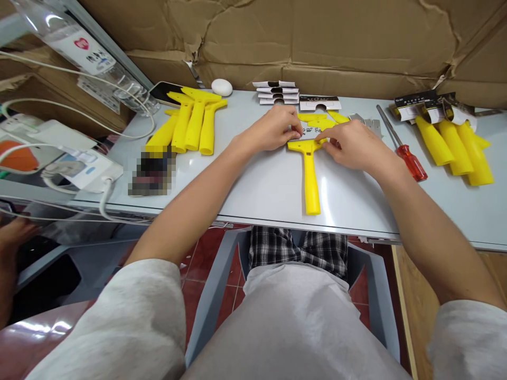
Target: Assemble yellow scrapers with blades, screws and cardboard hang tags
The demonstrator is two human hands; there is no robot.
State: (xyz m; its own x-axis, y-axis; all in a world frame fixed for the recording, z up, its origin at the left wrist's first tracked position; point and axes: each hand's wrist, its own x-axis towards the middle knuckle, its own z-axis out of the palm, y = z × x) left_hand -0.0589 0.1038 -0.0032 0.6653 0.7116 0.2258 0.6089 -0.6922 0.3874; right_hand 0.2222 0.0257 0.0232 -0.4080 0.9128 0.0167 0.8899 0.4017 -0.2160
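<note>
A yellow plastic scraper handle (311,182) lies on the table, its wide head away from me and its grip pointing at me. My left hand (277,126) is closed in a pinch just beyond the head's left end; what its fingertips hold is hidden. At the right end of the head, my right hand (354,143) has thumb and forefinger closed on the yellow plastic. A greyish strip with small dark marks (311,130) shows between my fingertips, too small to make out. Behind it lie more yellow handles (311,118), partly covered by my hands.
Yellow handles (194,124) are heaped at left near a phone (166,92) and a white egg-shaped object (222,87). Folded cards (277,94) stand at the back. A red screwdriver (412,162) and carded yellow scrapers (455,145) lie right. Cables and a bottle (85,50) crowd the left.
</note>
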